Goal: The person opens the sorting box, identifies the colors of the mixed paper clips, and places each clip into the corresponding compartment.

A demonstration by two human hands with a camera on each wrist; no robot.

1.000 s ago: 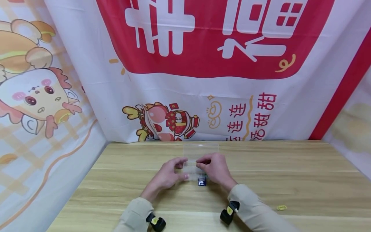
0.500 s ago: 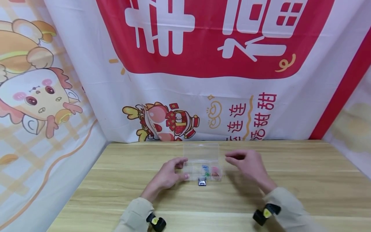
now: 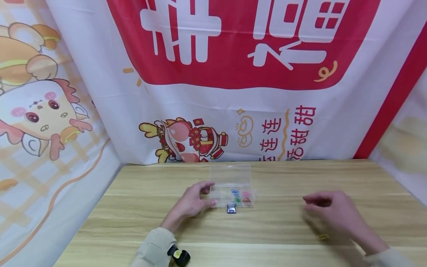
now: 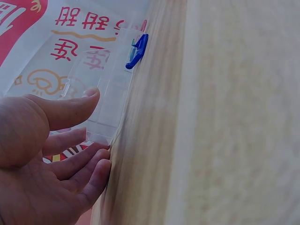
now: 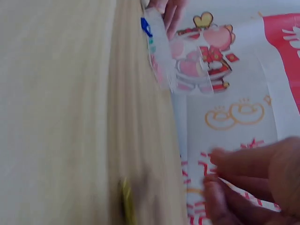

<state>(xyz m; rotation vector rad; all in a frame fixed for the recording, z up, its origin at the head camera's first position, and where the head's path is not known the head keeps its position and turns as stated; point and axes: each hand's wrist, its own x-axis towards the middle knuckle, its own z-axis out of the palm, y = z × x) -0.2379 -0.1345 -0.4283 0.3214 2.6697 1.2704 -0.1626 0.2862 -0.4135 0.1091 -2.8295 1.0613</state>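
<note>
A clear plastic compartment box (image 3: 217,202) stands with its lid (image 3: 231,175) raised, a dark blue latch (image 3: 231,208) on its front. Small blue pieces (image 3: 235,193), green pieces (image 3: 237,200) and pink and red pieces (image 3: 246,196) lie in its right-hand compartments. My left hand (image 3: 192,200) holds the box's left end, thumb at the front corner and index finger at the back. Off to the right, my right hand (image 3: 337,209) hovers over the table with a gap between thumb and fingertips. Below it lies a small yellow loop, shaped like a paper clip (image 3: 322,237).
The wooden table (image 3: 150,237) reaches back to a white and red printed cloth (image 3: 230,126). Another printed cloth (image 3: 56,148) hangs along the left side. A black wrist camera (image 3: 179,256) sits on my left wrist.
My right hand has left the box and swept right and toward me, close to the yellow paper-clip shape. The coloured pieces have come into view. My left hand keeps its hold.
</note>
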